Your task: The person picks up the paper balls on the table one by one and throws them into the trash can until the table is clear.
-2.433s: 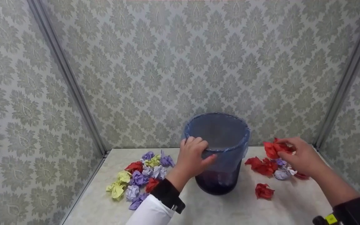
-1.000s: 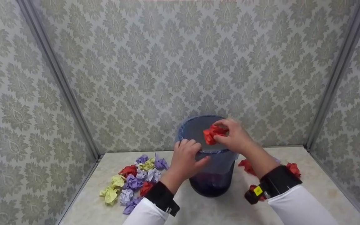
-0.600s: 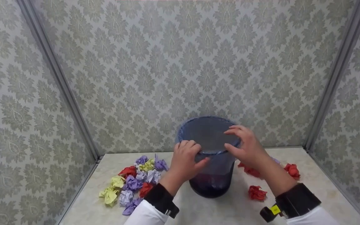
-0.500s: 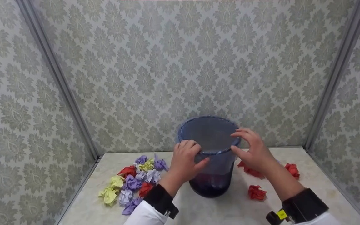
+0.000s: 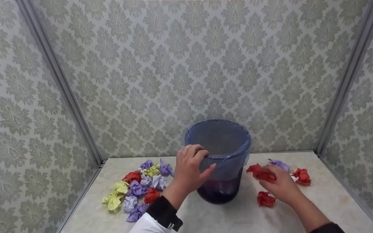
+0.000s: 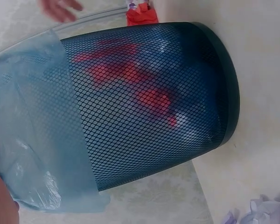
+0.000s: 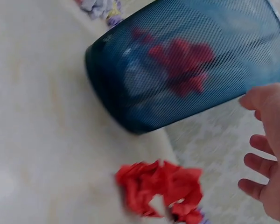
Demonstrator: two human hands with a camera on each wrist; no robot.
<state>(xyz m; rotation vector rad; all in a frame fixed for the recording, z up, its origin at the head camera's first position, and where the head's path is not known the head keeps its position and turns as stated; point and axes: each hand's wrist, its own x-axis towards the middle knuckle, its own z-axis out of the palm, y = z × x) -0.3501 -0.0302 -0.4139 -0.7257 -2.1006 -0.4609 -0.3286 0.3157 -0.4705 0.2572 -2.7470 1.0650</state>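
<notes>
A dark mesh wastebasket (image 5: 220, 191) with a blue plastic liner (image 5: 228, 168) folded over its rim stands mid-table. My left hand (image 5: 188, 170) grips its near rim, fingers hooked over the edge and thumb outside. Red and pale crumpled paper (image 6: 154, 100) shows through the mesh in the left wrist view. To the right of the basket, my right hand (image 5: 282, 184) reaches over red crumpled paper (image 5: 254, 170), partly hiding it. In the right wrist view that hand's fingers (image 7: 259, 163) are loosely spread, with nothing between them, and the red paper (image 7: 161, 186) lies apart from them.
One red paper ball (image 5: 265, 199) lies nearer the front. Behind and right of the right hand are a purple piece (image 5: 280, 165) and another red one (image 5: 303, 176). A yellow, purple, white and red paper pile (image 5: 138, 187) lies left of the basket. Patterned walls enclose the table.
My right hand carried a red paper ball from the right pile over the basket, let it go inside, then moved back down to the right-hand papers. My left hand stayed on the rim.
</notes>
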